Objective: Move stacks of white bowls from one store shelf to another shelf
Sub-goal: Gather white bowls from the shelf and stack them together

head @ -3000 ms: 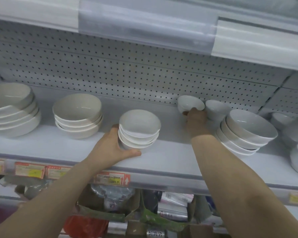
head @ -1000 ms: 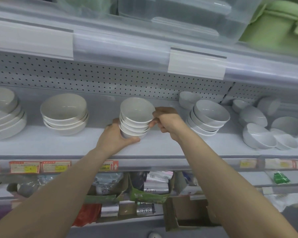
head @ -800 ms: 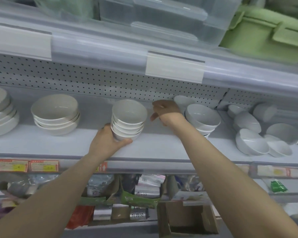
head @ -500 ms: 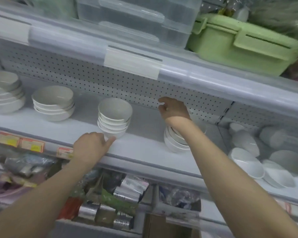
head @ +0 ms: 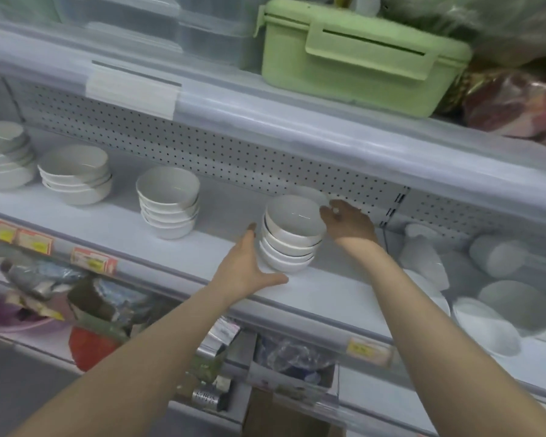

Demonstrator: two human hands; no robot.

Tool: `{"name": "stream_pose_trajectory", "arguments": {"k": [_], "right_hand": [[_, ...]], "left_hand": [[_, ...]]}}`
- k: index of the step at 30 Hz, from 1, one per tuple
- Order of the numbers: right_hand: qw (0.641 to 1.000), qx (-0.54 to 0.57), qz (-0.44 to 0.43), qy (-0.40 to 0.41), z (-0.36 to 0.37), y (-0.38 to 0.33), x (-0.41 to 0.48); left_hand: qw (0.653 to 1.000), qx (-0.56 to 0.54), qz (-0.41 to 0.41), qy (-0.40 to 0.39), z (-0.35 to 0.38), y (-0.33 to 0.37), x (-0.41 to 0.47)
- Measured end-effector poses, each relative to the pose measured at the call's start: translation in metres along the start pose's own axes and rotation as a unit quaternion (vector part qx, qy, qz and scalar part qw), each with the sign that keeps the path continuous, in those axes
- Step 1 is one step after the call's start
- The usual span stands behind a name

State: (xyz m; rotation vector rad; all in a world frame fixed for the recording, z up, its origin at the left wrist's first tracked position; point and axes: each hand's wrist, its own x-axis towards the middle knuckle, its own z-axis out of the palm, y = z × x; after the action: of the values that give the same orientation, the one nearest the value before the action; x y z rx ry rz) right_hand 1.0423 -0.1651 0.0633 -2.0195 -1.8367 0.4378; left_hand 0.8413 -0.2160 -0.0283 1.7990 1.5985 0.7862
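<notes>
A stack of several white bowls (head: 292, 238) stands on the pale shelf (head: 322, 294), slightly right of centre. My left hand (head: 246, 266) is spread open against the stack's left side, with the thumb lying along the shelf in front of its base. My right hand (head: 349, 220) is at the stack's right, its fingertips at the rim of the top bowl. A single small bowl (head: 311, 192) peeks out behind the stack. To the left stands another stack of white bowls (head: 169, 203), untouched.
Two stacks of wider bowls (head: 76, 175) (head: 4, 159) sit further left. Loose white bowls (head: 486, 323) lie tipped at the right. The shelf above holds a green lunch box (head: 360, 55) and clear boxes (head: 171, 23). Packaged goods (head: 108, 310) fill the shelf below.
My left hand left the middle stack and moved right to the other stack's left side. My right hand came down from above that stack to its right rim.
</notes>
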Motion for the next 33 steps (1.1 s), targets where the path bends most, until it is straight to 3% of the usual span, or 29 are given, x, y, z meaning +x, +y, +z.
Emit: {"name": "stream_pose_trajectory", "arguments": {"k": [2,5,10,17,20,22,25,29,33], "right_hand": [[0.991,0.102,0.037,-0.079,0.008,0.006,0.001],[0.966,0.229,0.077,-0.096,0.017,0.008,0.003],[0.969,0.227,0.063,-0.07,0.026,0.001,0.009],[0.981,0.172,0.023,-0.091,0.049,-0.032,0.011],[0.974,0.198,0.014,-0.113,0.051,-0.035,0.014],[0.964,0.249,0.04,-0.081,0.049,-0.024,0.024],[0.956,0.264,0.125,0.038,0.044,0.014,0.054],[0.951,0.241,0.194,0.032,0.054,0.055,0.1],[0.939,0.281,0.197,0.021,0.067,0.049,0.126]], "left_hand": [[0.998,-0.059,0.002,0.0,0.01,0.003,0.008],[0.992,-0.119,0.013,0.027,0.016,0.005,0.019],[0.989,-0.127,0.026,0.066,0.012,0.001,0.023],[0.989,-0.117,0.01,0.088,-0.017,-0.024,0.015],[0.99,-0.106,0.007,0.09,-0.024,-0.031,0.014],[0.991,-0.102,0.01,0.089,-0.023,-0.034,0.015],[0.991,-0.099,0.0,0.089,-0.018,-0.036,0.014],[0.993,-0.082,-0.001,0.085,-0.009,-0.04,0.015],[0.993,-0.073,-0.007,0.095,-0.007,-0.041,0.016]]}}
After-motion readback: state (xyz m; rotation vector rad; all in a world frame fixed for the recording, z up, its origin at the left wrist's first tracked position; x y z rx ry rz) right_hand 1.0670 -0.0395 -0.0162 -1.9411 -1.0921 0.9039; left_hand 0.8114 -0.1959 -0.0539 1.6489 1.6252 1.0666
